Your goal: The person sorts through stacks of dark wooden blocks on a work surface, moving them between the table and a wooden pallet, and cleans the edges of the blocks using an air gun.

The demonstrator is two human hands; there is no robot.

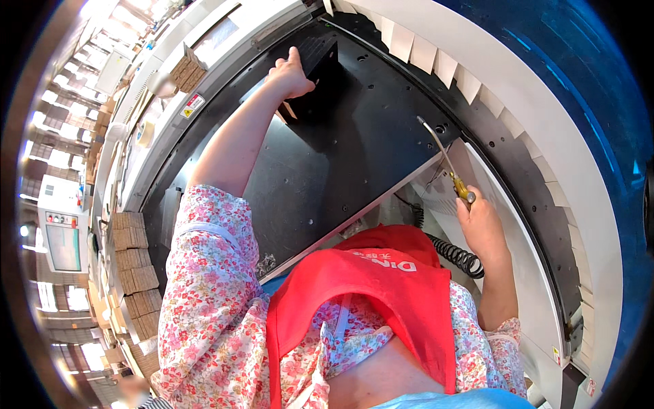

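Observation:
My left hand reaches to the far side of a black metal bed, fingers apart, and rests against a black block-shaped part. The underside of that hand and where it meets the part are hidden. In my right hand is a screwdriver with a yellow handle, fingers closed round it. Its long thin shaft points up and left, and the tip lies over the right edge of the black bed.
Pale overlapping flaps line a curved machine frame on the right. A black coiled cable hangs beside the red apron. Stacks of brown cardboard stand at left, with a control panel beyond.

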